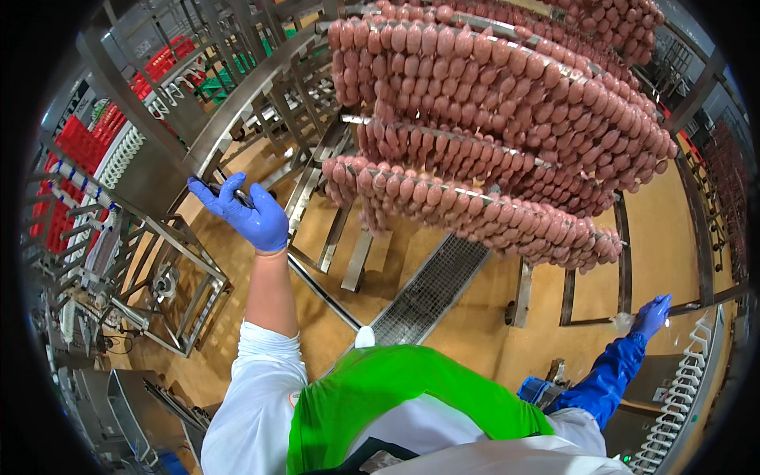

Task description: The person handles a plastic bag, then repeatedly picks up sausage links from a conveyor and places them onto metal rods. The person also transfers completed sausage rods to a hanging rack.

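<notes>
My left hand (257, 218), in a blue glove with a bare forearm behind it, reaches out at the left beside a steel frame. Its fingers bend around a slim dark object (241, 198), mostly covered, whose kind I cannot make out. Far to the right is my right hand (653, 315), gloved in blue below a blue sleeve, fingers pressed together near the rack's lower rail. A clear, crumpled piece (623, 322) shows beside it; whether the hand grips it is unclear. Linked pink sausages (475, 206) hang in rows on a steel rack ahead, apart from both hands.
A metal drain grate (431, 289) runs across the tan floor below the sausages. Red crates (75, 150) and metal racking stand at the left. White hooks (689, 372) line a rail at the lower right. Rack legs (360, 261) stand between me and the sausages.
</notes>
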Action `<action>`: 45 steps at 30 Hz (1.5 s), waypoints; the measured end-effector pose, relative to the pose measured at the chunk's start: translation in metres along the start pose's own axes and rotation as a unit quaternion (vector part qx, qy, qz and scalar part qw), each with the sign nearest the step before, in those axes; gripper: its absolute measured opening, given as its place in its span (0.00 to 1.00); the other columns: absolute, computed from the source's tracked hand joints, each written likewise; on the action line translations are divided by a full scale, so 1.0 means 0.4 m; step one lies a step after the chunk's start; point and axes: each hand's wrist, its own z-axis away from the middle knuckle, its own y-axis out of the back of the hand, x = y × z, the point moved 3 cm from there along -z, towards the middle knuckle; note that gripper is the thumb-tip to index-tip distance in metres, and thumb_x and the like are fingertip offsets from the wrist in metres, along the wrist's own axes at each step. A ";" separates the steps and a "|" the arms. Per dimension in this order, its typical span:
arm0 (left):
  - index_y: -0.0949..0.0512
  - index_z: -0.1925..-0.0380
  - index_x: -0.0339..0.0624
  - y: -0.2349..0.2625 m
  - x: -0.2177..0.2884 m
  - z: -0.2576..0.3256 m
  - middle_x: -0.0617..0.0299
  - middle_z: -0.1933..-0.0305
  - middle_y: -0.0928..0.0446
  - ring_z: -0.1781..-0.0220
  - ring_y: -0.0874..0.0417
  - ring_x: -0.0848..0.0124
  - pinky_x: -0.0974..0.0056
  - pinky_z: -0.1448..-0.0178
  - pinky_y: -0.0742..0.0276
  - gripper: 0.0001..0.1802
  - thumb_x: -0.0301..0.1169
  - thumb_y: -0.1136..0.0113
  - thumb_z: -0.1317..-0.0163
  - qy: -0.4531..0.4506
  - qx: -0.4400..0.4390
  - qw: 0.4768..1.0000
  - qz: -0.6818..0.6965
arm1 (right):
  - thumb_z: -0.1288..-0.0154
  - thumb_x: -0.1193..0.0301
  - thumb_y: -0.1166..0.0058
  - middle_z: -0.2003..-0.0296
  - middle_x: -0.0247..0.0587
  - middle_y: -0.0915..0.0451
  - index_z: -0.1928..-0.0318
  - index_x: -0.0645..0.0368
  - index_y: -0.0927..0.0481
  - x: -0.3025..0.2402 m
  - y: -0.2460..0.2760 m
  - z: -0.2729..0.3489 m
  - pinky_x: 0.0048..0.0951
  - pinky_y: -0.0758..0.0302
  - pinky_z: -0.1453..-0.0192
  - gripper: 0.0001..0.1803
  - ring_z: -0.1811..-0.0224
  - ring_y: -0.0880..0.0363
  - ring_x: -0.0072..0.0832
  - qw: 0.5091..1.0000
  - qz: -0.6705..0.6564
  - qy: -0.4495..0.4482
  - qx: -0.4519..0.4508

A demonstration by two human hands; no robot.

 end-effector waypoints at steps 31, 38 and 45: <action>0.24 0.61 0.36 -0.025 -0.207 -0.075 0.30 0.28 0.58 0.43 0.31 0.52 0.57 0.45 0.29 0.15 0.25 0.44 0.51 -0.027 -0.128 0.980 -0.148 | 0.26 0.57 0.56 0.86 0.25 0.39 0.73 0.49 0.29 -0.013 -0.053 0.166 0.23 0.48 0.83 0.17 0.87 0.44 0.17 0.989 -0.048 -0.026 -0.138; 0.27 0.52 0.32 -0.068 -0.291 -0.068 0.30 0.30 0.51 0.31 0.43 0.48 0.57 0.37 0.36 0.21 0.25 0.47 0.48 -0.085 -0.099 0.980 -0.148 | 0.26 0.58 0.55 0.84 0.25 0.38 0.74 0.49 0.30 -0.006 -0.035 0.333 0.21 0.46 0.80 0.17 0.83 0.41 0.16 0.998 -0.036 -0.038 -0.045; 0.31 0.47 0.27 -0.162 -0.295 -0.057 0.26 0.32 0.48 0.25 0.53 0.45 0.50 0.27 0.49 0.24 0.26 0.48 0.45 -0.051 -0.094 0.994 -0.015 | 0.28 0.61 0.55 0.83 0.29 0.37 0.73 0.51 0.32 -0.044 -0.022 0.366 0.20 0.44 0.79 0.15 0.82 0.39 0.18 0.978 0.165 0.069 -0.111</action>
